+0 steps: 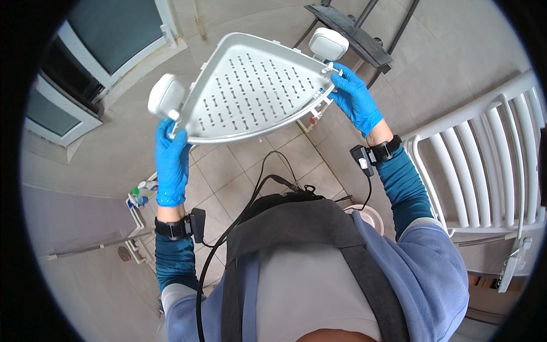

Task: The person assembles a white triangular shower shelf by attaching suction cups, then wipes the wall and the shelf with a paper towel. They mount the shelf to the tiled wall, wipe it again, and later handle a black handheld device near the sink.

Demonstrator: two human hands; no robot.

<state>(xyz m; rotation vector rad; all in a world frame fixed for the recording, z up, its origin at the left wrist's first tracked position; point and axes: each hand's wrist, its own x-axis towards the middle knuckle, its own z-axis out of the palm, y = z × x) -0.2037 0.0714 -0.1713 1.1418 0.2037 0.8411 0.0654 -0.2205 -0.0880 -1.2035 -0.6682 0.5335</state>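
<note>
A white corner shelf with rows of slotted holes is held up in front of me, its rounded front edge towards my body. In a blue glove, my left hand grips its left corner. The gloved right hand has hold of the right corner, fingers curled over the edge. Beside each hand a white rounded mount sticks out from the shelf: a left mount and a right mount. Fingers under the shelf are partly hidden.
At the right hangs a white slatted radiator. A dark metal stand is at the far wall, and a window at the upper left. Small bottles sit at the left. A black cable runs down my front.
</note>
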